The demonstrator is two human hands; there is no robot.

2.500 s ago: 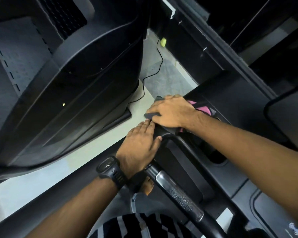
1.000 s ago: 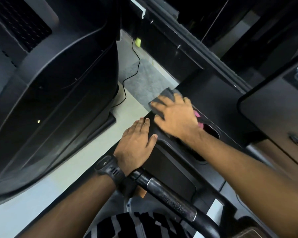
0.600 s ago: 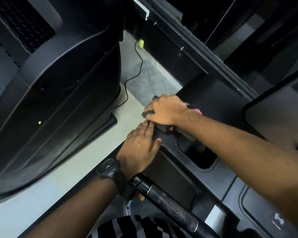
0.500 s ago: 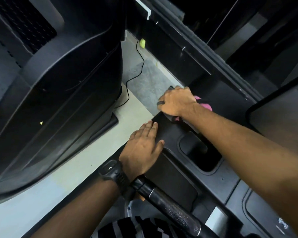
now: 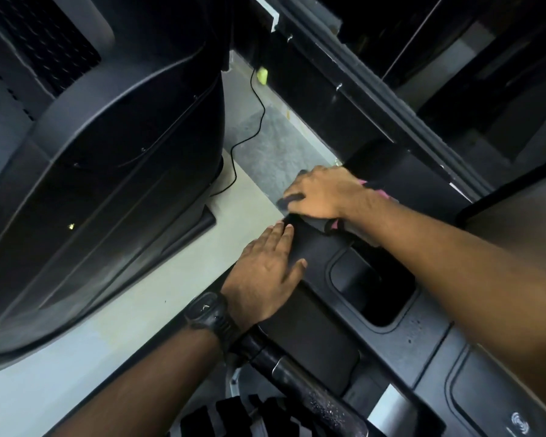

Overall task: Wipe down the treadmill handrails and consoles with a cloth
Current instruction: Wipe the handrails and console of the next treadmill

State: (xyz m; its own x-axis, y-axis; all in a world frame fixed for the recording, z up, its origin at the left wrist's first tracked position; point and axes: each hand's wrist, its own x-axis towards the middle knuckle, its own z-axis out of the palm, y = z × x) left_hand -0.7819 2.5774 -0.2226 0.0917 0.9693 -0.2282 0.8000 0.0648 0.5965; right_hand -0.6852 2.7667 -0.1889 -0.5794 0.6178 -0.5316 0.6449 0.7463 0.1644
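Curling fingers point(image 5: 292, 197) round grey-and-pink cloth point(image 5: 323, 224) at far corner of black plastic console point(image 5: 322, 329), right hand point(image 5: 322, 193) leads, w/ left hand point(image 5: 265, 272) flat just nearer.

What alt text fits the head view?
Right hand grips a grey-and-pink cloth against the far edge of a black treadmill console. Left hand, watch on its wrist, rests flat on the console beside it, near the handrail.
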